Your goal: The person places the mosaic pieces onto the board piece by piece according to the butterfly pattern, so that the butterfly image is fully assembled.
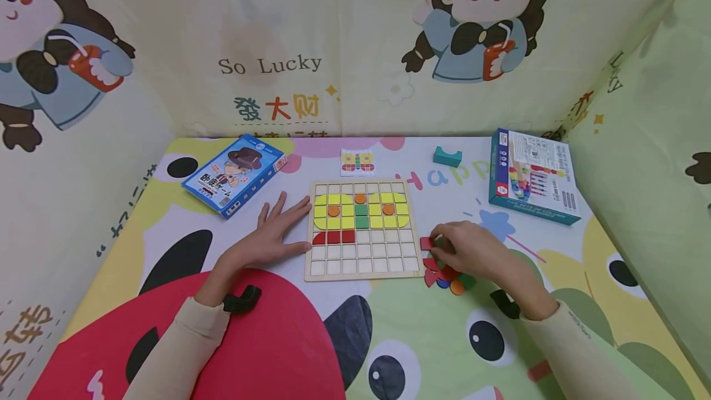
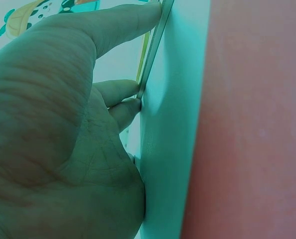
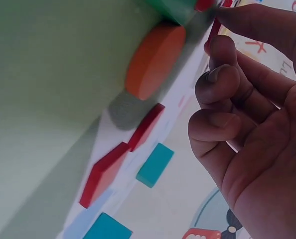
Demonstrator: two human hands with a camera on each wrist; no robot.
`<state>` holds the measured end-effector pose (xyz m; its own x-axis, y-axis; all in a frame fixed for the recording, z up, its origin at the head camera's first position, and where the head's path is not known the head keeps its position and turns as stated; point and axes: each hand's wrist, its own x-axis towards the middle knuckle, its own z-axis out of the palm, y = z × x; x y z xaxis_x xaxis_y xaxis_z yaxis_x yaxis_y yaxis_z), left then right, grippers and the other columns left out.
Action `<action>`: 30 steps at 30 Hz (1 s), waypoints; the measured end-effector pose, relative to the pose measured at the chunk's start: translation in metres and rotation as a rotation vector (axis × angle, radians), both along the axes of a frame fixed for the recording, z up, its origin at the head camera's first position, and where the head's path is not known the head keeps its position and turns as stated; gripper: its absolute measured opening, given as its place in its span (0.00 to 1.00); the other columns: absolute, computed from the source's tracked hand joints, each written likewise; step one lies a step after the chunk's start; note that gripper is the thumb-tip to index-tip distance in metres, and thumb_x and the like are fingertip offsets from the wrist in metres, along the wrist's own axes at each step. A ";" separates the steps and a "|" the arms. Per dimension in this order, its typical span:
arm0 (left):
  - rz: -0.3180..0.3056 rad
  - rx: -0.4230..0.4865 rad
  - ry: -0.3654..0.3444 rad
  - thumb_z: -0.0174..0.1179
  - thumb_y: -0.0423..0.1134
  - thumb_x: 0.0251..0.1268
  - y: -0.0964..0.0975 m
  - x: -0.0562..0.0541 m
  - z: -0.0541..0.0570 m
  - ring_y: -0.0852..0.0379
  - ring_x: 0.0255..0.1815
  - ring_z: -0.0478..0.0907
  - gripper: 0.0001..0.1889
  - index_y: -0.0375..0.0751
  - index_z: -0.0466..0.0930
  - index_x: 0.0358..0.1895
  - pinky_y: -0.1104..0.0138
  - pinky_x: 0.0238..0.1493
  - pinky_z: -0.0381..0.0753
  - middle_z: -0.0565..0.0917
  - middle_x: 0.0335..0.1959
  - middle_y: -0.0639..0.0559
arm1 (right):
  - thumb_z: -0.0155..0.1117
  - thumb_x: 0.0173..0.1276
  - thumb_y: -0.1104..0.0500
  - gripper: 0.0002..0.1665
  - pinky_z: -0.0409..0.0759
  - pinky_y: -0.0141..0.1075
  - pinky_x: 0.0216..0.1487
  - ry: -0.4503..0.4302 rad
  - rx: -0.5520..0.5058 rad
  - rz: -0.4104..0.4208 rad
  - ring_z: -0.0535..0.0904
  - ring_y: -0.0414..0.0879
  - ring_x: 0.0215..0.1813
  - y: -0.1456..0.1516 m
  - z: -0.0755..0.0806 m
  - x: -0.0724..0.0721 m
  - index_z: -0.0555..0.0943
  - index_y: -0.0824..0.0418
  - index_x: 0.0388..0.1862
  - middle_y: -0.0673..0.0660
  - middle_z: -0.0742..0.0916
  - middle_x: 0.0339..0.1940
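Observation:
A wooden grid board (image 1: 389, 269) lies flat, bearing yellow tiles (image 1: 328, 222), orange discs (image 1: 334, 210), green squares (image 1: 361, 221) and a partial row of red tiles (image 1: 333, 237). My left hand (image 1: 269, 236) spreads beside the board's left edge, thumb and fingertips right at it; the left wrist view shows these fingertips along the edge. Right of the board, my right hand (image 1: 469, 249) curls over a loose pile with red pieces (image 1: 446, 273), a blue disc (image 1: 443, 284) and an orange disc (image 3: 155, 59). Its thumb and fingertip pinch a red tile (image 3: 215, 31), partly hidden.
Beyond the board lies a small pattern card (image 1: 358, 163). A teal block (image 1: 447, 157) stands at the back right, near a game box (image 1: 536, 175). A blue box (image 1: 234, 175) lies at the back left. The printed cloth (image 1: 261, 350) covers the table.

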<state>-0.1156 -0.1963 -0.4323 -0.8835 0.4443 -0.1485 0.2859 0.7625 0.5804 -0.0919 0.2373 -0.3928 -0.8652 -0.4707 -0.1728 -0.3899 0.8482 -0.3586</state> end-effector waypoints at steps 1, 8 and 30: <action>0.001 0.002 -0.001 0.71 0.57 0.63 0.000 0.000 0.000 0.35 0.91 0.26 0.52 0.53 0.53 0.87 0.31 0.84 0.21 0.51 0.90 0.50 | 0.74 0.71 0.53 0.16 0.76 0.30 0.32 0.009 -0.001 0.001 0.75 0.38 0.29 0.000 0.001 0.000 0.88 0.57 0.54 0.43 0.82 0.24; 0.010 0.000 -0.007 0.70 0.58 0.63 0.000 0.000 -0.001 0.36 0.91 0.24 0.52 0.53 0.54 0.87 0.31 0.84 0.21 0.51 0.90 0.50 | 0.75 0.70 0.51 0.17 0.77 0.30 0.30 0.033 -0.008 -0.002 0.75 0.38 0.28 -0.014 0.008 -0.002 0.88 0.56 0.54 0.44 0.83 0.25; 0.004 0.014 0.000 0.70 0.59 0.63 -0.001 -0.001 -0.003 0.36 0.91 0.25 0.51 0.54 0.54 0.87 0.32 0.84 0.21 0.51 0.90 0.51 | 0.74 0.71 0.50 0.19 0.76 0.31 0.31 0.030 0.016 -0.032 0.74 0.41 0.29 -0.039 0.011 -0.006 0.87 0.55 0.58 0.48 0.80 0.26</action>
<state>-0.1164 -0.1974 -0.4351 -0.8851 0.4430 -0.1428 0.2827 0.7555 0.5911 -0.0974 0.1984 -0.3820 -0.8849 -0.4397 -0.1538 -0.3725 0.8662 -0.3330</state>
